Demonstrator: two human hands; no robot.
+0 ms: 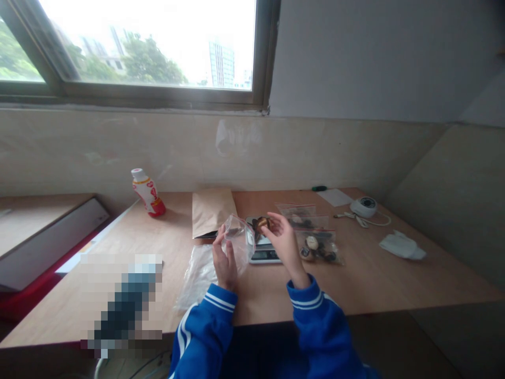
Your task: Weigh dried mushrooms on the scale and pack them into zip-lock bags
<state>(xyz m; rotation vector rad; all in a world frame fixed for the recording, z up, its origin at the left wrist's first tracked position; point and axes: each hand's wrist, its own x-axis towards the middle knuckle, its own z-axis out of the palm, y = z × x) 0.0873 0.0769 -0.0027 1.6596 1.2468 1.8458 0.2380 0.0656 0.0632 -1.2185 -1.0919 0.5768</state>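
My left hand [225, 266] is closed around a clear zip bag [241, 243] with a red seal line, its mouth spread apart. Just to the right, my right hand [284, 239] pinches a brown dried mushroom [263, 223] between thumb and fingers, close to the bag's mouth. Under the hands sits a kitchen scale [265, 257] with a dark display; more dark pieces seem to lie on its plate, partly hidden by my right hand. Filled zip bags [321, 247] with dried mushrooms lie right of the scale. Flat clear bags [195, 279] are under and left of my left hand.
A brown paper bag [213, 211] lies behind my left hand. Further left stands a red-and-white bottle [148, 193]. At the right are a white dome camera [363, 207] with its cable, a crumpled white tissue [402, 246], a paper sheet [334, 197] and a green-handled tool [319, 188].
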